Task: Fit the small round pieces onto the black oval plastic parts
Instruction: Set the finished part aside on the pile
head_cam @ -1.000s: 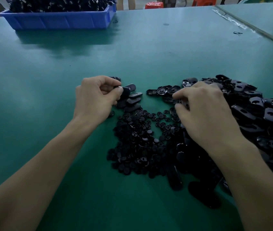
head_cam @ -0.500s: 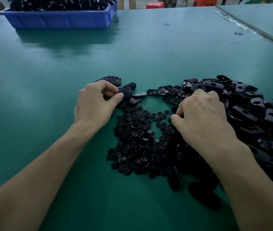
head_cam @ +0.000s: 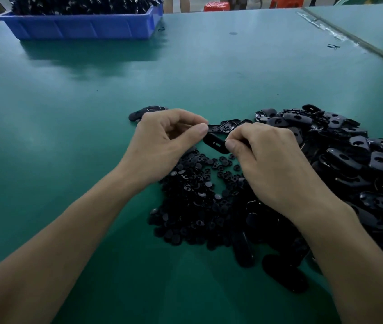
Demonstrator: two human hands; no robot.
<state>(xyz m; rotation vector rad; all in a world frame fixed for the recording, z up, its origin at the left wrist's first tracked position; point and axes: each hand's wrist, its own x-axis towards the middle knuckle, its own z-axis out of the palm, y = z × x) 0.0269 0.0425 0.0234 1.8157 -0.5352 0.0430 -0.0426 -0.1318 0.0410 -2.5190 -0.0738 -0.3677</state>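
Observation:
One black oval part (head_cam: 215,141) hangs between my two hands just above the table. My right hand (head_cam: 267,164) pinches its right end between thumb and fingers. My left hand (head_cam: 164,143) touches its left end with thumb and forefinger; whether a small round piece sits in that pinch is hidden. Below the hands lies a heap of small round pieces (head_cam: 193,199). A big pile of black oval parts (head_cam: 359,160) spreads to the right. A few oval parts (head_cam: 139,114) lie beyond my left hand.
A blue bin (head_cam: 80,25) filled with black parts stands at the far left of the green table (head_cam: 68,136). A seam to a second table (head_cam: 349,40) runs at the far right. Red stools (head_cam: 216,6) stand beyond the table.
My right hand has lifted an oval part out of the pile and brought it left. My left hand has moved right and met it over the round pieces.

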